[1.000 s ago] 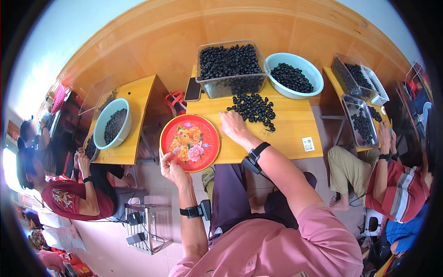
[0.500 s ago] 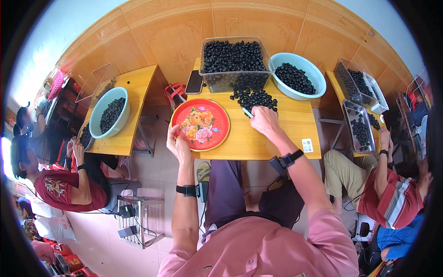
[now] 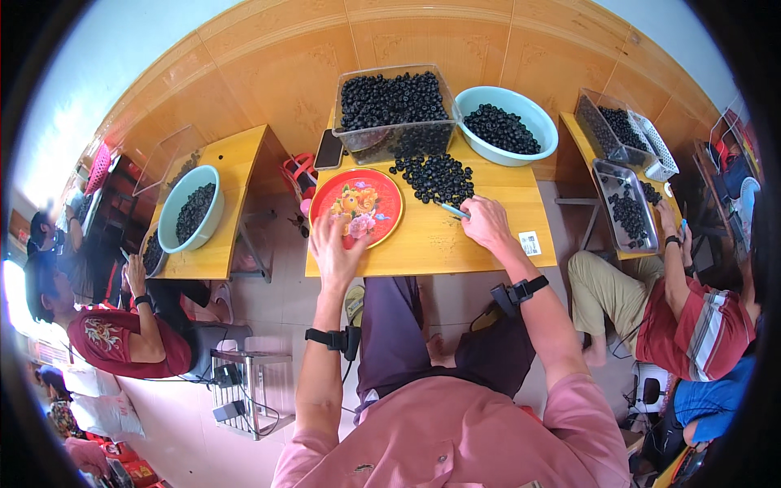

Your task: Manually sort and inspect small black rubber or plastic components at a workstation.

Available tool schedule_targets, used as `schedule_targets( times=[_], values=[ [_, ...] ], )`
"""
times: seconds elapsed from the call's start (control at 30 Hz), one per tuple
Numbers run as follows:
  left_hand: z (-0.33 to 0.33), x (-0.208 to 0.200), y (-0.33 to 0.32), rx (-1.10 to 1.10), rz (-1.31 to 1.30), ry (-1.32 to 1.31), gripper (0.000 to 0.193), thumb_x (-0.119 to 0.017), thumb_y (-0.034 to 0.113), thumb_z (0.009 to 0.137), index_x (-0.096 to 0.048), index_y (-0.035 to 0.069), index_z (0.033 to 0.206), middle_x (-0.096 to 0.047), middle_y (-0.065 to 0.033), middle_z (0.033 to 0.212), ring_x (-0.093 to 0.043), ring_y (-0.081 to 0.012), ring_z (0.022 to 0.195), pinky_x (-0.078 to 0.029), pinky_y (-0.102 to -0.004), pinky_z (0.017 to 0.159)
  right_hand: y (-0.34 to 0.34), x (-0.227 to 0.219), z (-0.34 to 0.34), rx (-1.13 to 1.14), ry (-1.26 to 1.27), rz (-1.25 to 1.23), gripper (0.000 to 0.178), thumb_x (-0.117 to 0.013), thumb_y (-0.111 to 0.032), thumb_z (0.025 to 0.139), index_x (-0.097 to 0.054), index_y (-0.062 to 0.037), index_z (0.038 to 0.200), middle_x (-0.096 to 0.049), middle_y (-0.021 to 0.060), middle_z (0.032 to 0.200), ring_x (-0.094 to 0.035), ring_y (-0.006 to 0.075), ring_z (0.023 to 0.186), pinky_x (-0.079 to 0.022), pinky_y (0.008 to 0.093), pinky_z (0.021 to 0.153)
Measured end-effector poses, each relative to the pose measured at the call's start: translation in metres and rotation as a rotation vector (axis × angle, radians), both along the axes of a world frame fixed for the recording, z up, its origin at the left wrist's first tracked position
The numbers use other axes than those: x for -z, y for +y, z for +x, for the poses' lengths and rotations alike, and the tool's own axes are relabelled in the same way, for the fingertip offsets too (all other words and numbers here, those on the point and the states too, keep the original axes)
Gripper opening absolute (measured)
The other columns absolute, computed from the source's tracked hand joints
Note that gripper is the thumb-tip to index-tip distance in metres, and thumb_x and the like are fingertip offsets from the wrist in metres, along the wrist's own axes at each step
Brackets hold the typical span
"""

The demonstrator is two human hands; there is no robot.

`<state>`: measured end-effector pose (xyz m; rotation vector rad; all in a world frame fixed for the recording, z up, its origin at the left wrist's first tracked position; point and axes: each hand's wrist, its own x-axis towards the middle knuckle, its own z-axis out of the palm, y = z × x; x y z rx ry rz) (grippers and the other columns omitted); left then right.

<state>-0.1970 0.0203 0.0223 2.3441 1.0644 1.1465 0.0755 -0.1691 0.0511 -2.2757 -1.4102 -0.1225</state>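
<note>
A red round tray [image 3: 382, 189] with a gold rim and a painted flower pattern lies flat on the yellow table [image 3: 488, 262]. My left hand [image 3: 338, 250], fingers spread, hovers over its near left edge and holds nothing. In my right hand [image 3: 486, 223] is a slim tool with a teal handle [image 3: 455, 211], pointing left toward a loose pile of small round black pieces [image 3: 441, 179]. Behind this pile stands a clear plastic bin [image 3: 394, 140] full of the same pieces. A pale blue basin [image 3: 547, 146] at the back right holds more.
A dark phone [image 3: 329, 150] lies left of the bin. A white label [image 3: 530, 242] is on the table's front right. Co-workers sit at side tables, with a blue basin [image 3: 213, 213] at left and a metal tray [image 3: 618, 236] at right. A metal stool [image 3: 254, 358] stands at lower left.
My left hand has let go of the tray's rim and opened above it. My right hand has drawn back from the black pile with the tool. The whole view has shifted slightly.
</note>
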Motion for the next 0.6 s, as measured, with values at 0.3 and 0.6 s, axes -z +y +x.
schedule_targets(
  times=[0.3,0.6],
  values=[
    [0.005,0.014,-0.012,0.208,0.153,0.382,0.027,-0.073,0.021,0.085,-0.072,0.016,0.112,-0.059,-0.0063,0.136,-0.047,-0.0291,0.134,-0.027,-0.0559,0.113,-0.022,0.029,0.02,0.184,0.944,0.558,0.021,-0.062,-0.012,0.089,-0.063,0.0021,0.105,-0.065,0.009,0.089,-0.063,0.0141,0.071,-0.053,0.0289,0.063],
    [0.054,-0.085,-0.11,0.611,0.105,-0.037,0.026,-0.075,0.012,0.082,-0.069,0.006,0.107,-0.067,-0.0154,0.116,-0.063,-0.0332,0.112,-0.051,-0.0427,0.093,-0.044,0.058,0.029,0.204,1.079,0.748,0.025,-0.059,-0.009,0.091,-0.059,0.0036,0.112,-0.061,0.0055,0.083,-0.055,0.0089,0.058,-0.044,0.0229,0.048]
  ],
)
